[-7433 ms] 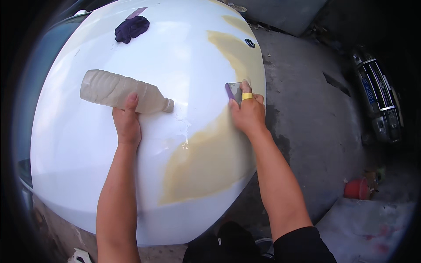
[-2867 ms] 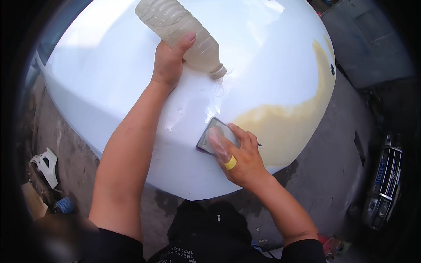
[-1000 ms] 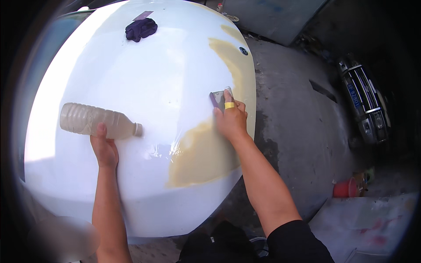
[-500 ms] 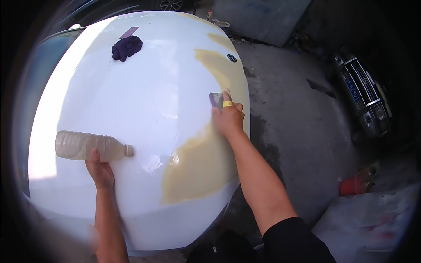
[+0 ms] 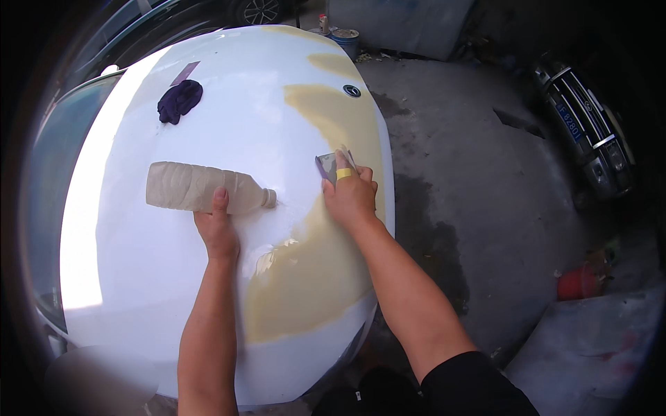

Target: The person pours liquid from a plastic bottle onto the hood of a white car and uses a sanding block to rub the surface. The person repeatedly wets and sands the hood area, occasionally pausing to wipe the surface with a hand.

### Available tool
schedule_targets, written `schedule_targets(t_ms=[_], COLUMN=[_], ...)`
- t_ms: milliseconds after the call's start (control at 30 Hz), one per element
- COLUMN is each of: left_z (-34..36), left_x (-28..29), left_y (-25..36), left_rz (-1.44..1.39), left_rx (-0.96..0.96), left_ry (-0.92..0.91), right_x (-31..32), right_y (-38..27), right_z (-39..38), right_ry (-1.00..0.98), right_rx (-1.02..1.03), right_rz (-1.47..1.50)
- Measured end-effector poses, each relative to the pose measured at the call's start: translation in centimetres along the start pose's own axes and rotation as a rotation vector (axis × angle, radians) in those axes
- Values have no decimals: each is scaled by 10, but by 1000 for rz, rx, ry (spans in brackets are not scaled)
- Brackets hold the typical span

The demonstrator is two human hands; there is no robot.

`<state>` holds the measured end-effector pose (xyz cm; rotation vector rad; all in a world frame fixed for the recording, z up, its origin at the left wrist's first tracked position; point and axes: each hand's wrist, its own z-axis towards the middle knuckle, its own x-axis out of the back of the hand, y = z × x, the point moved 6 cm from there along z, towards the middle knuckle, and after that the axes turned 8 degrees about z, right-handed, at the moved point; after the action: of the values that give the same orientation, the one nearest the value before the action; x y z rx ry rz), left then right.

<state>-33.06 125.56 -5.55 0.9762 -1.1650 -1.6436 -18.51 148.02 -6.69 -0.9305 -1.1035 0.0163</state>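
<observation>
Block needed flat, even pressure on hood; right hand clasped it, left hand half-curled round bottle.

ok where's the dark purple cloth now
In the head view, the dark purple cloth lies bunched on the upper left of the white hood, just below a flat purple strip and above the bottle in the left grip.

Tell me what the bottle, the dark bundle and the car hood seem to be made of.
Bottle: probably thin plastic; cloudy, translucent, with ribbed walls.
Dark bundle: likely cloth; matte, with soft crumpled folds.
Car hood: perhaps painted metal; mostly white and glossy, showing reflections, though the coating hides what's beneath.
</observation>
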Motion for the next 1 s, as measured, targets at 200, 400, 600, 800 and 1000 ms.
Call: schedule_targets(t_ms=[200,400,600,800,1000], left_z=[0,0,-3,0,0], left_x=[4,-4,-1,6,-4], left_y=[1,5,1,2,1], left_rz=[-28,35,81,85,68], left_rx=[2,-15,-1,16,11], left_ry=[36,0,30,11,-12], right_x=[-26,5,-20,-14,-6], right_y=[-42,11,-27,-19,2], right_z=[-121,15,-82,-43,-9], right_ry=[-39,20,-29,-31,-35], right_rx=[337,58,293,185,20], right_rz=[71,12,32,21,-24])
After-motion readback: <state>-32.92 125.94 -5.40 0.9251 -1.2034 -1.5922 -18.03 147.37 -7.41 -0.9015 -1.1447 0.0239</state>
